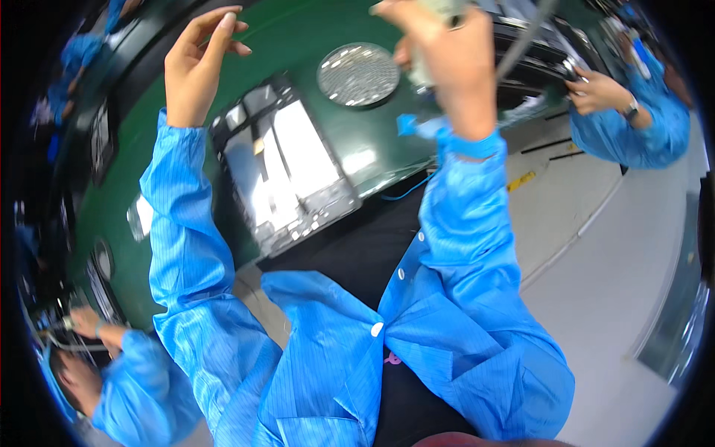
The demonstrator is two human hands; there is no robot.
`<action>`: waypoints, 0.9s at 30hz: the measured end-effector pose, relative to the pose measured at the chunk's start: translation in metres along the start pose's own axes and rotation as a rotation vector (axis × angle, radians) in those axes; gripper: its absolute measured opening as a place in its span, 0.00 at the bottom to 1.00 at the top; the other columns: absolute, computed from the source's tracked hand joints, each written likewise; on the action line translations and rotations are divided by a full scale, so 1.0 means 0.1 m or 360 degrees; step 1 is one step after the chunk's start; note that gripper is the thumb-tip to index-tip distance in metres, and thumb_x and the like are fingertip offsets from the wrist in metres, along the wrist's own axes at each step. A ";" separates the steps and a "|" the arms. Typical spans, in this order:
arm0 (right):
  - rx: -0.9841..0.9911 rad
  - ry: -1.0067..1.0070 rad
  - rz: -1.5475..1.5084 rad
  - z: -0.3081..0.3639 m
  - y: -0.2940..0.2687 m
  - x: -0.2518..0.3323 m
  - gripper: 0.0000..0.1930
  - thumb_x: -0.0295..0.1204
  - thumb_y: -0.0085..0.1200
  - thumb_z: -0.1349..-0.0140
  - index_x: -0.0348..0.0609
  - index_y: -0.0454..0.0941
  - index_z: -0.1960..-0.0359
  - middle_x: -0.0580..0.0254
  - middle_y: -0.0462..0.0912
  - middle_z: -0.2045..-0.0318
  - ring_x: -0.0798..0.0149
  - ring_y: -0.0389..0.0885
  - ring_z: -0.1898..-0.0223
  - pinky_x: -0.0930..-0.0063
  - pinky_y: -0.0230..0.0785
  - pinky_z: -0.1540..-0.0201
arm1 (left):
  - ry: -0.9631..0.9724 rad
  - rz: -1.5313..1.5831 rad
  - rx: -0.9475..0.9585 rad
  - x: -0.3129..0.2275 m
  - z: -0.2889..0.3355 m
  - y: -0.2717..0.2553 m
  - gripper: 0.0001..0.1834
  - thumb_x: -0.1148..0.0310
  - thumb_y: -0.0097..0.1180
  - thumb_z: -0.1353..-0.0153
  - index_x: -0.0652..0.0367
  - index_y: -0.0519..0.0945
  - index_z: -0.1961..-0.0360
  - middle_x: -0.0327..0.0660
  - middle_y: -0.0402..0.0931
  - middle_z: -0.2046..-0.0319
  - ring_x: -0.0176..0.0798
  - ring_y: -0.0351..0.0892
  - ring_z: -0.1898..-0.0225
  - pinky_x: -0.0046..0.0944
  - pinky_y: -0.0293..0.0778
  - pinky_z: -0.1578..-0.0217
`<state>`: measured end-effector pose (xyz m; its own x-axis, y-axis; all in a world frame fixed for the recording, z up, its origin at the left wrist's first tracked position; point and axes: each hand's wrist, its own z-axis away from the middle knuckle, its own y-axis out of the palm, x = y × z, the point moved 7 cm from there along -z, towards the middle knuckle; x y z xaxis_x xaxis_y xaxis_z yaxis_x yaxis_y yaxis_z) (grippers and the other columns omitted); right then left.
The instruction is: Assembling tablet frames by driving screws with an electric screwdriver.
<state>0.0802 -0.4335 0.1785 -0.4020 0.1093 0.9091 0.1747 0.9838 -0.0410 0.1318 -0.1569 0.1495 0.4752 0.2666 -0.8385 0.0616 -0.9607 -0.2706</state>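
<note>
My left hand (192, 78) is raised over the far left of the green table, beyond a flat device. Its fingers are curled with thumb and index tips close together; anything between them is too small to make out. Blurred by motion, my right hand (463, 71) is closed around a pale greenish-white object (421, 73), whose kind I cannot make out. Just left of it sits a round dish (359, 74) with a shiny, grainy surface. Between my forearms lies the tablet-like device (298, 149), its bright silver panels and black frame facing up.
The green mat (294, 48) covers the table. A grey cable or rod (527, 39) slants beside my right hand. A blue scrap (407, 124) lies near my right wrist. Co-workers in blue sit at right (633, 127) and lower left (141, 387). Dark devices (104, 141) line the left side.
</note>
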 end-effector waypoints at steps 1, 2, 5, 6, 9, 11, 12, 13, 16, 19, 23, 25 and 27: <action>-0.0017 0.0244 -0.0075 -0.06 0.07 -0.10 0.07 0.29 0.64 0.42 0.38 0.82 0.70 0.68 0.78 0.83 0.75 0.73 0.87 0.80 0.62 0.84 | -0.0035 -0.0037 -0.0012 0.14 0.19 -0.17 0.17 0.66 0.55 0.29 0.67 0.78 0.46 0.44 0.81 0.56 0.34 0.82 0.61 0.33 0.74 0.52; 0.0066 0.0293 -0.0010 -0.06 0.13 -0.07 0.07 0.30 0.64 0.42 0.38 0.82 0.70 0.69 0.77 0.84 0.76 0.70 0.88 0.81 0.59 0.85 | -0.0067 -0.0070 -0.0018 0.30 0.40 -0.34 0.17 0.66 0.56 0.29 0.67 0.78 0.46 0.45 0.81 0.56 0.35 0.82 0.60 0.34 0.74 0.51; 0.0145 0.0178 0.0100 -0.20 0.36 -0.20 0.08 0.29 0.63 0.41 0.37 0.82 0.72 0.69 0.76 0.85 0.76 0.70 0.89 0.81 0.58 0.86 | -0.0252 -0.0147 -0.0171 0.62 0.90 -0.69 0.15 0.68 0.56 0.30 0.68 0.79 0.48 0.45 0.81 0.56 0.35 0.83 0.58 0.34 0.74 0.48; 0.0210 0.0158 0.0070 -0.25 0.43 -0.28 0.07 0.29 0.61 0.41 0.37 0.82 0.72 0.68 0.77 0.85 0.75 0.70 0.89 0.81 0.59 0.86 | -0.0360 -0.0199 -0.0231 0.75 1.03 -0.78 0.15 0.68 0.56 0.30 0.68 0.80 0.49 0.45 0.82 0.57 0.34 0.82 0.58 0.34 0.74 0.48; 0.0250 0.0076 -0.0076 -0.27 0.58 -0.46 0.07 0.27 0.58 0.41 0.35 0.82 0.72 0.65 0.78 0.84 0.74 0.71 0.89 0.80 0.60 0.86 | -0.0332 -0.0125 -0.0416 0.96 1.22 -0.89 0.13 0.70 0.56 0.30 0.68 0.81 0.50 0.44 0.82 0.58 0.33 0.82 0.56 0.33 0.74 0.48; 0.0270 0.0069 -0.0315 -0.26 0.63 -0.60 0.06 0.23 0.54 0.40 0.32 0.82 0.72 0.62 0.80 0.82 0.73 0.72 0.88 0.79 0.62 0.85 | -0.0270 -0.0091 -0.0504 0.98 1.26 -0.88 0.15 0.72 0.56 0.30 0.68 0.78 0.46 0.46 0.81 0.56 0.34 0.82 0.54 0.32 0.74 0.47; 0.0247 0.0029 -0.0356 -0.27 0.65 -0.64 0.06 0.22 0.53 0.41 0.31 0.81 0.72 0.61 0.81 0.82 0.73 0.72 0.88 0.79 0.63 0.85 | -0.0241 -0.0075 -0.0508 0.93 1.24 -0.88 0.17 0.73 0.55 0.30 0.69 0.74 0.42 0.46 0.80 0.56 0.36 0.82 0.54 0.33 0.74 0.47; 0.0262 0.0035 -0.0409 -0.27 0.66 -0.70 0.06 0.21 0.53 0.41 0.31 0.81 0.72 0.60 0.81 0.81 0.72 0.72 0.88 0.79 0.63 0.85 | -0.0261 -0.0029 -0.0540 0.96 1.25 -0.89 0.18 0.74 0.55 0.30 0.69 0.73 0.41 0.46 0.80 0.56 0.36 0.82 0.54 0.33 0.74 0.47; 0.0282 0.0043 -0.0460 -0.26 0.64 -0.87 0.06 0.20 0.52 0.42 0.30 0.81 0.70 0.59 0.81 0.81 0.72 0.71 0.88 0.79 0.63 0.84 | -0.0405 -0.0074 -0.0626 1.15 1.32 -1.02 0.16 0.71 0.57 0.31 0.69 0.76 0.46 0.46 0.81 0.54 0.38 0.82 0.53 0.34 0.75 0.46; 0.0377 0.0069 -0.0532 -0.21 0.63 -0.92 0.07 0.20 0.53 0.41 0.26 0.79 0.66 0.59 0.79 0.81 0.72 0.70 0.88 0.80 0.64 0.83 | -0.0393 -0.0053 -0.0686 1.17 1.34 -1.09 0.14 0.70 0.56 0.30 0.68 0.77 0.48 0.46 0.81 0.53 0.38 0.82 0.53 0.35 0.76 0.47; 0.0539 0.0113 -0.0604 -0.17 0.64 -0.89 0.09 0.23 0.52 0.40 0.25 0.78 0.64 0.58 0.78 0.83 0.72 0.69 0.87 0.79 0.67 0.78 | -0.0411 -0.0076 -0.0631 1.25 1.33 -1.12 0.16 0.69 0.53 0.28 0.68 0.74 0.45 0.48 0.78 0.49 0.38 0.81 0.51 0.38 0.77 0.44; 0.0576 0.0030 -0.0635 -0.21 0.65 -0.97 0.09 0.23 0.52 0.39 0.25 0.78 0.64 0.59 0.77 0.83 0.72 0.69 0.88 0.79 0.67 0.77 | -0.0444 -0.0117 -0.0642 1.23 1.34 -1.13 0.16 0.69 0.52 0.28 0.68 0.75 0.45 0.48 0.78 0.50 0.37 0.80 0.50 0.38 0.76 0.44; 0.0631 -0.0131 -0.0699 -0.21 0.69 -0.95 0.09 0.23 0.53 0.39 0.25 0.78 0.66 0.60 0.75 0.86 0.72 0.68 0.88 0.79 0.66 0.76 | -0.0477 -0.0220 -0.0630 1.23 1.34 -1.15 0.18 0.66 0.51 0.27 0.67 0.75 0.43 0.46 0.78 0.50 0.36 0.80 0.51 0.37 0.75 0.43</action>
<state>0.1492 -0.3793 0.0985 -0.4319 -0.3249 0.8414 -0.3663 0.9157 0.1655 0.0651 -0.0039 0.0143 0.1704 0.3476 -0.9220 0.4611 -0.8551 -0.2372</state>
